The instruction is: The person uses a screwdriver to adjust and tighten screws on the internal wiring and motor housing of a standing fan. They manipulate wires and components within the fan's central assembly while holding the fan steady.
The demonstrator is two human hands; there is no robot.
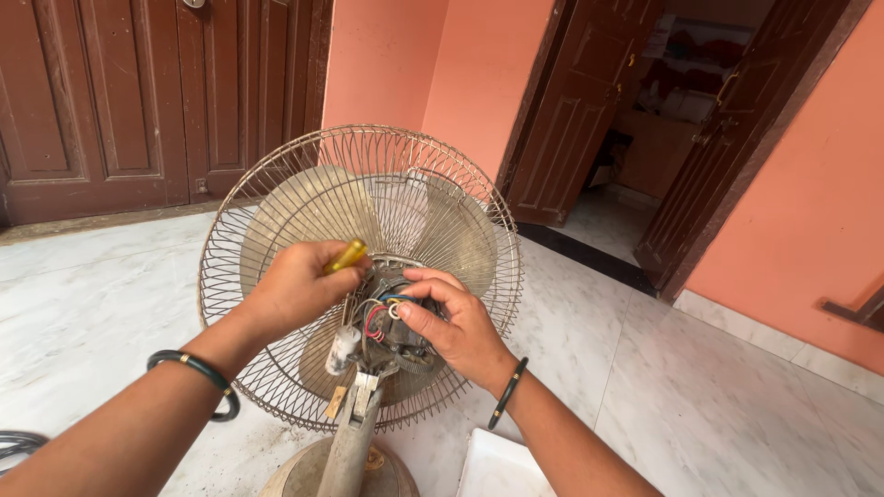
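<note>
A dusty pedestal fan stands in front of me, its round wire cage (276,184) and pale blades (308,207) facing away. The rear cover is off, so the bare motor (398,336) with red, blue and white wires (379,313) and a small white capacitor (343,348) shows. My left hand (296,287) grips a yellow-handled screwdriver (346,256) pointed at the motor's back. My right hand (456,324) rests on the motor, fingertips pinching at the wires. The fan's stem (350,442) runs down to a round base (299,474).
White marble floor (718,387) all around. A white flat object (502,465) lies by the base at the bottom. Dark cable (14,446) at the left edge. Brown wooden doors (138,101) behind the fan; an open doorway (645,138) at the right between salmon walls.
</note>
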